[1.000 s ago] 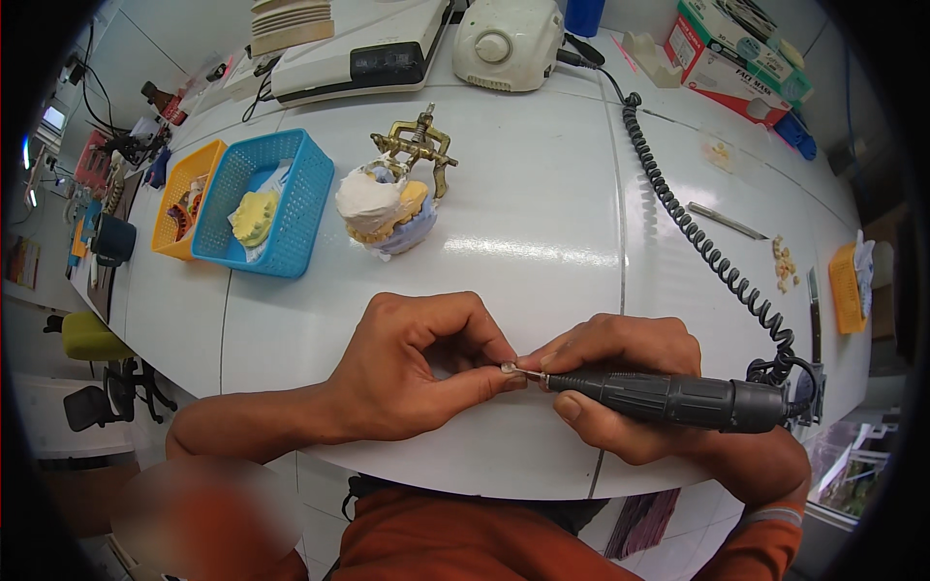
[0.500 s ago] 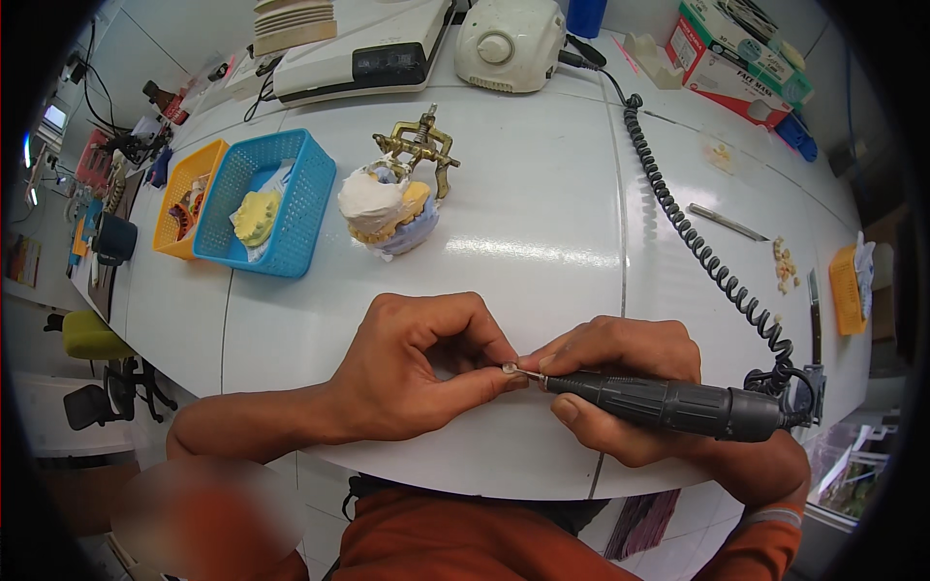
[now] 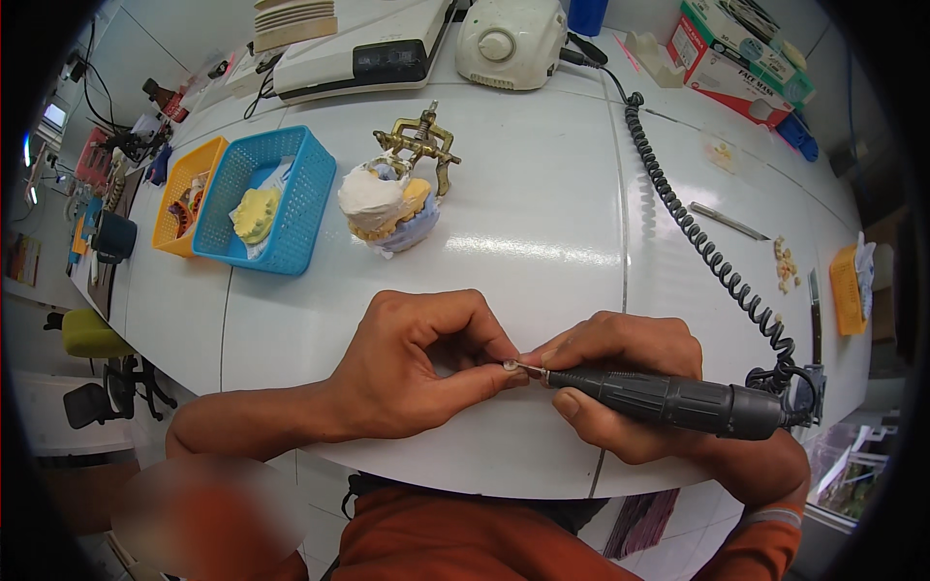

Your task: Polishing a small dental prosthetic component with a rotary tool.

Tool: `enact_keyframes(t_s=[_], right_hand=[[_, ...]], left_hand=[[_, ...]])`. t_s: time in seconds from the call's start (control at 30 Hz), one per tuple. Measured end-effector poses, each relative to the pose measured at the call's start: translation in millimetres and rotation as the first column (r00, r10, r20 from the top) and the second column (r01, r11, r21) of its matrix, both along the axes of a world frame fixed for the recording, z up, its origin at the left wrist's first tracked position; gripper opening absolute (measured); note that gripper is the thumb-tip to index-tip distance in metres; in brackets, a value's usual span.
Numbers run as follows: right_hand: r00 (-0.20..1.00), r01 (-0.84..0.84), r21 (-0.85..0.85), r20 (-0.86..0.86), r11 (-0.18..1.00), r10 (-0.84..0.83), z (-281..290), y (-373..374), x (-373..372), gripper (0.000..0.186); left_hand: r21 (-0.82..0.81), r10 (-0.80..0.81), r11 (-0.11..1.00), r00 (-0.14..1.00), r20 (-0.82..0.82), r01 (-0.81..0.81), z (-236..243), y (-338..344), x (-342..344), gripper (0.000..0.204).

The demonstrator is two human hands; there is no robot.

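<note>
In the head view, at lower centre, the left hand (image 3: 407, 368) pinches a tiny, whitish, tooth-like piece (image 3: 510, 366), probably light, hard and slippery, best held by its edges. Just right, the right hand (image 3: 639, 346) grips a ribbed black rotary handpiece (image 3: 668, 399), likely rigid and weightier, best held near its nose; bur contact is unclear.

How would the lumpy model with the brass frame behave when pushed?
The lumpy model is probably heavy, since it looks solid. Its uneven outline may make it rock. The brass frame looks metallic, so it should barely bend.
</note>
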State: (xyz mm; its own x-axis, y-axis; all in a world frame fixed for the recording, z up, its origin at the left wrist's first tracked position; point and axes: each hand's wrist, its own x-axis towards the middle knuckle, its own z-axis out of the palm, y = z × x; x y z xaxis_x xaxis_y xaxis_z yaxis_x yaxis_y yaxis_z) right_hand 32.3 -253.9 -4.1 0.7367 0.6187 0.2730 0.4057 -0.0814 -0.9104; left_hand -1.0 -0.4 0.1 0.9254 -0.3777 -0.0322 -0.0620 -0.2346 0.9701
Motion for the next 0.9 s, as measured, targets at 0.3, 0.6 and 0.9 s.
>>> enact_keyframes(t_s=[0.3,0.6,0.9], right_hand=[[1.0,-0.017,0.017,0.002,1.0,0.017,0.4,-1.8,2.4,0.023],[1.0,-0.018,0.013,-0.013,1.0,0.018,0.0,0.0,1.9,0.024],[1.0,-0.03,0.031,0.007,0.999,0.03,-1.5,-1.2,2.8,0.023]], left_hand=[[0.01,-0.022,1.0,1.0,0.007,0.022,0.4,1.0,0.5,0.013],[-0.008,-0.027,1.0,0.999,0.019,0.027,-0.4,0.7,0.4,0.012],[0.007,-0.031,0.999,1.0,0.005,0.031,-0.2,1.0,0.4,0.012]])
